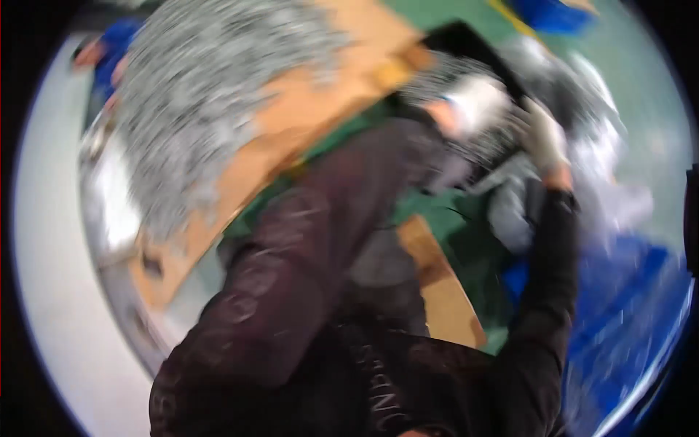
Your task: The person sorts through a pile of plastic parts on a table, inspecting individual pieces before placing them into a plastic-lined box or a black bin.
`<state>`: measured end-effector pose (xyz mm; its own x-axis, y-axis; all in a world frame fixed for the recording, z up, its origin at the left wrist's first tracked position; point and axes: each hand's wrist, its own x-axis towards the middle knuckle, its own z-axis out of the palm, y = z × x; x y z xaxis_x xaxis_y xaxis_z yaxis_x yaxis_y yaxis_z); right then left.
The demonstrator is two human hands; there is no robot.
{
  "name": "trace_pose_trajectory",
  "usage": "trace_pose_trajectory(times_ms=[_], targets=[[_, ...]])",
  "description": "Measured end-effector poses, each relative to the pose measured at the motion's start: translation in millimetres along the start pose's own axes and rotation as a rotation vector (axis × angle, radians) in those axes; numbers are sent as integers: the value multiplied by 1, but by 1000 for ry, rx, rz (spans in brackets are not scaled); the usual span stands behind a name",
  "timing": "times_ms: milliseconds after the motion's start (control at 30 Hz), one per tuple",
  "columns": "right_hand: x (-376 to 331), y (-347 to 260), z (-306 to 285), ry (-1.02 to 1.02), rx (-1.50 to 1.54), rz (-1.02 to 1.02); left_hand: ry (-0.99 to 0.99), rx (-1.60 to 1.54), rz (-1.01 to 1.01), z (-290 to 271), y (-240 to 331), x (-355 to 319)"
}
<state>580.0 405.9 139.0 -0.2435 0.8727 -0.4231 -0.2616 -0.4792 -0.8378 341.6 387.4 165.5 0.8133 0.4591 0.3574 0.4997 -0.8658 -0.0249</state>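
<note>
A black tray [457,40] with many small grey pieces in it is tilted beside the table's right edge. My left hand [477,105], in a white glove, is over the tray and its pieces; motion smears its fingers. At the tray's right side, my gloved right hand [542,138] grips the rim. Blur hides the exact kind of the small pieces. A wide heap of similar grey pieces [211,87] covers much of the tan tabletop [291,109] to the left.
Crumpled clear plastic bags [590,124] lie right of the tray, with blue plastic sheeting [626,313] nearer to me. Below my arms stands a cardboard piece [448,291] on the green floor. Another person in blue [116,54] is at the far left.
</note>
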Motion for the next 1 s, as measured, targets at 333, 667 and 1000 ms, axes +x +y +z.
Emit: trace_pose_trajectory(times_ms=[333,667,1000], targets=[[4,48,-50,133,-435,-229,451,-742,-968,-173,191,-172],[-137,78,281,-336,-869,-722,500,497,-1943,-311,301,-497],[-225,145,498,-877,-1129,-862,338,50,-2031,-334,275,-568]])
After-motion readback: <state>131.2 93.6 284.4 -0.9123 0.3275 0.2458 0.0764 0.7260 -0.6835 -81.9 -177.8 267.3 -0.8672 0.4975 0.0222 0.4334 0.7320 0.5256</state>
